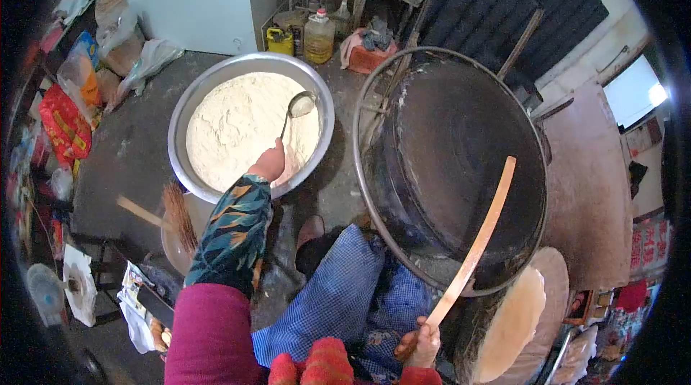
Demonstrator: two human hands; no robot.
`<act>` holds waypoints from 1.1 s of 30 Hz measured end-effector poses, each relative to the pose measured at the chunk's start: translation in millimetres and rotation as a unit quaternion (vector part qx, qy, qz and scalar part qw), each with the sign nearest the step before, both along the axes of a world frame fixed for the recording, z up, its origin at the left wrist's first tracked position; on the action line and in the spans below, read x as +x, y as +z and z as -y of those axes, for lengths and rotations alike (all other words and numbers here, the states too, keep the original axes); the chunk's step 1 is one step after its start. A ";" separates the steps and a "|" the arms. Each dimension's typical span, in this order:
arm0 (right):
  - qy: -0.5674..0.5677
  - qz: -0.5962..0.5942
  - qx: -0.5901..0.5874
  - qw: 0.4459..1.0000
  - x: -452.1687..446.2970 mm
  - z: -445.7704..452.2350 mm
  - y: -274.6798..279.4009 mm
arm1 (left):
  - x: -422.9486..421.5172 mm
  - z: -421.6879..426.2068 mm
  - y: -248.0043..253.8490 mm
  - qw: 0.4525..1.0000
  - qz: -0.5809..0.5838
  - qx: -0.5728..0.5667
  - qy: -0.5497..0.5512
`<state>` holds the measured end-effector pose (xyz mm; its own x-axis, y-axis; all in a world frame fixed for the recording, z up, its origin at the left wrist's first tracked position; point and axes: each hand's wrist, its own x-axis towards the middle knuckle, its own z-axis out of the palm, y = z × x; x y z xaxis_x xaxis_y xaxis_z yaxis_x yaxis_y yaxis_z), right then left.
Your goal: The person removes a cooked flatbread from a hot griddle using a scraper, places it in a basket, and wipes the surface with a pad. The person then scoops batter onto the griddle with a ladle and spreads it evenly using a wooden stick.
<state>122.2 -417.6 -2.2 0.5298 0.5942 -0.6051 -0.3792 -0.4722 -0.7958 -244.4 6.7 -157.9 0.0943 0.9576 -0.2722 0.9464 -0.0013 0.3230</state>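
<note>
1. Griddle [468, 119]: the largest item we log, round, dark and ringed by a metal hoop [356, 133], to our right of the basin.
2. Metal basin [326, 126]: on the floor, holding a broad mass of pale, lumpy mixture [230, 119]. We cannot tell whether it is dry flour or thick batter.
3. Flatbread [515, 320]: a thin, pale round just beside the griddle's near side, at lower right.
4. Curved wooden strip [471, 255]: slants up from our right hand, its far end over the griddle. Contact with the surface: cannot tell.
5. Ladle [301, 104]: its bowl is at the mixture, inside the basin's far right side, with some pale material in it.
6. Left hand [270, 162]: closed round the ladle's handle, arm reaching over the basin's near rim. Best handling, we judge: a firm wrist, a shallow dip, the bowl kept level and well inside the rim to limit spills.
7. Right hand [421, 342]: fingers curled round the strip's near end. We would keep this grip steady, with the strip clear of the scooping arm.
</note>
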 end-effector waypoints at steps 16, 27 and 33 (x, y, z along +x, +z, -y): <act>0.040 -0.065 0.093 0.993 16.0 17.9 7.2 | 22.8 183.1 47.8 0.570 0.735 -0.260 0.259; 0.037 -0.061 0.226 0.971 12.7 33.7 32.7 | 11.3 268.5 110.2 0.584 0.721 -0.216 0.303; 0.118 -0.145 0.174 0.967 20.8 18.8 18.6 | -105.0 269.8 64.1 0.552 0.711 -0.161 0.405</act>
<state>143.1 -436.4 16.4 0.1936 0.8722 -0.4492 -0.5249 -0.2947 -0.7985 -349.4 -263.1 -93.8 0.0085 0.7652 -0.6437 -0.6160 0.5111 0.5994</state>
